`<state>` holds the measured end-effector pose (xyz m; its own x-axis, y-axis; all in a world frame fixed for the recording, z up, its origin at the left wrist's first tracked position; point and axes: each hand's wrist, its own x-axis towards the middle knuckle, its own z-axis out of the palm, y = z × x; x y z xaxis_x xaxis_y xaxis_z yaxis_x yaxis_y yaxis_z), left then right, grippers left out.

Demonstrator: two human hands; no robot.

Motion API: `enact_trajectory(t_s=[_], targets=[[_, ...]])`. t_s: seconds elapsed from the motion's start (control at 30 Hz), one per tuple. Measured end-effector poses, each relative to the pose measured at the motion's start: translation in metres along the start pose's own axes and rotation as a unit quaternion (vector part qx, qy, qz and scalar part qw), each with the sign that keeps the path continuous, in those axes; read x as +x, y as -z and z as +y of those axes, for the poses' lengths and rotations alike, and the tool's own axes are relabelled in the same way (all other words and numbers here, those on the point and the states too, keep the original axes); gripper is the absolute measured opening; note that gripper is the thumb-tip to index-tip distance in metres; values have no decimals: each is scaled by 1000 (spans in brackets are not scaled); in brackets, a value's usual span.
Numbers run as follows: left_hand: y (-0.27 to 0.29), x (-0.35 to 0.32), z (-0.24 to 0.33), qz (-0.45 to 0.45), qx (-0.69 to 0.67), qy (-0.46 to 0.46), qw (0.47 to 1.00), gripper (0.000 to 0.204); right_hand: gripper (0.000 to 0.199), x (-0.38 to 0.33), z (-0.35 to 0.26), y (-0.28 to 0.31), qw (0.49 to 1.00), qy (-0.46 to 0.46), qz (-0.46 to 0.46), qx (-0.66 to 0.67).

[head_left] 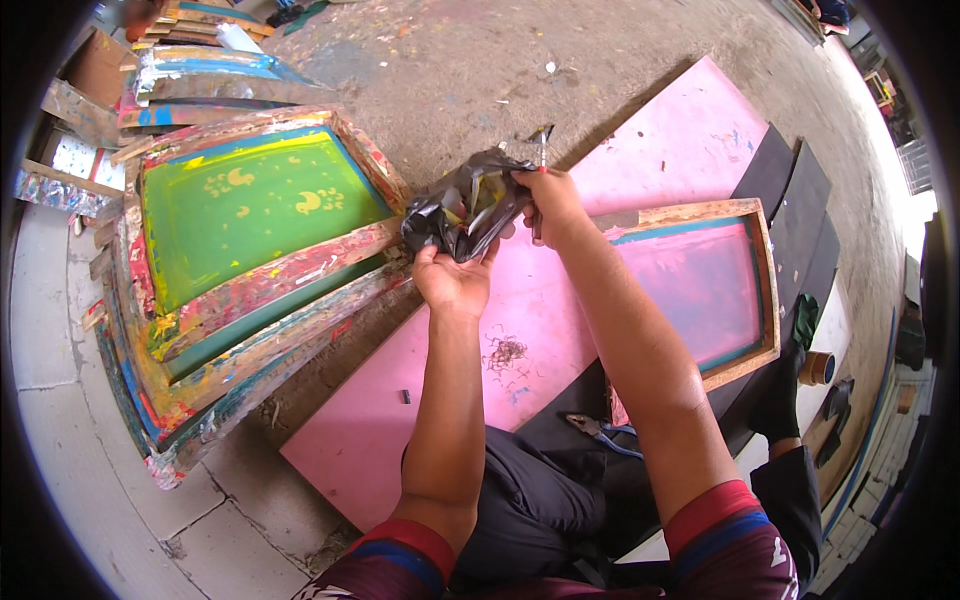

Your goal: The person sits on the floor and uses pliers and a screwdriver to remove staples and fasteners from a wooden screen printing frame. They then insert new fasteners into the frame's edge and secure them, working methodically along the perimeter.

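Both my hands are raised over the far edge of a pink board [380,430], with a crumpled black plastic bag [425,222] between them. My left hand [455,282] is palm up beneath the near side of the bag, its fingers curled against it. On the right side, my right hand [553,205] is closed on the bag's gathered edge. A thin pen-like tool [543,150] sticks up beside the right fingers; whether they grip it is unclear. Something yellowish shows inside the bag, too obscured to name.
Paint-stained printing screens, the top one green [265,215], are stacked at left. A pink-meshed screen [690,290] lies right of my right forearm. Blue-handled pliers [600,432] and a pile of bent staple-like bits [507,352] are nearer me. A tape roll [817,368] lies right.
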<state>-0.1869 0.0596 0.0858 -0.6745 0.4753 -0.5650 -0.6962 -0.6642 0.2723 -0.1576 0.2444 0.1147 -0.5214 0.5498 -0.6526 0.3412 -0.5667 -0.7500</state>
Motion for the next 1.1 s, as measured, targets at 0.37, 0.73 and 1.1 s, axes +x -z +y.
enact_trajectory(t_s=[0.37,0.73,1.1], targets=[[-20,-17,-1,188,113,-65,974,63,75,-22,2,3,939,282,92,-177],[-7,-5,-3,173,231,-247,925,40,36,-25,13,-20,828,339,51,-443],[8,2,28,70,-50,-68,994,38,21,8,-37,1,992,-64,-52,93]])
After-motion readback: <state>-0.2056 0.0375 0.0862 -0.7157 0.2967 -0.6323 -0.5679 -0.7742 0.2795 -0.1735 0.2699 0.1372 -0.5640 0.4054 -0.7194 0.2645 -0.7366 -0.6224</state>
